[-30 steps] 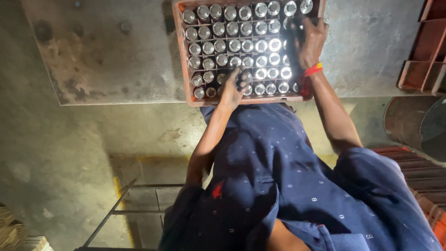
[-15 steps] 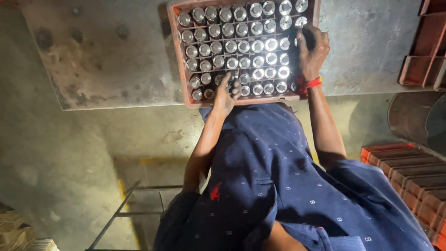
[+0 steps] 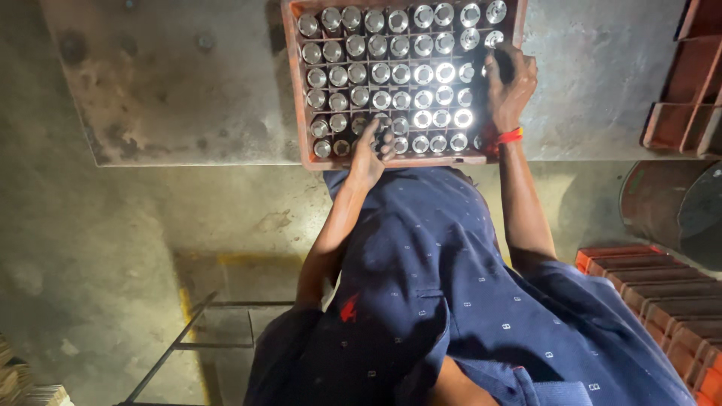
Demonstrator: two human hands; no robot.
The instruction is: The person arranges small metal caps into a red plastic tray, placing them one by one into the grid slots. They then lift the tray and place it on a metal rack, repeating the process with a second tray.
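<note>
Grey metal table (image 3: pixel 188 98), stained, bearing a reddish divided crate (image 3: pixel 295 90) filled with rows of shiny round-topped metal cylinders (image 3: pixel 402 75). Left hand (image 3: pixel 370 154) at the crate's near edge, fingers spread over the front row, clamped on nothing. Right hand (image 3: pixel 510 83) at the crate's right side, red band at wrist, fingers curled; grip unclear. Further right, stacked empty red crates (image 3: pixel 688 98).

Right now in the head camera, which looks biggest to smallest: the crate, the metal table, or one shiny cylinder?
1. metal table
2. crate, resting on it
3. one shiny cylinder, smallest by far, one of many inside the crate
</note>
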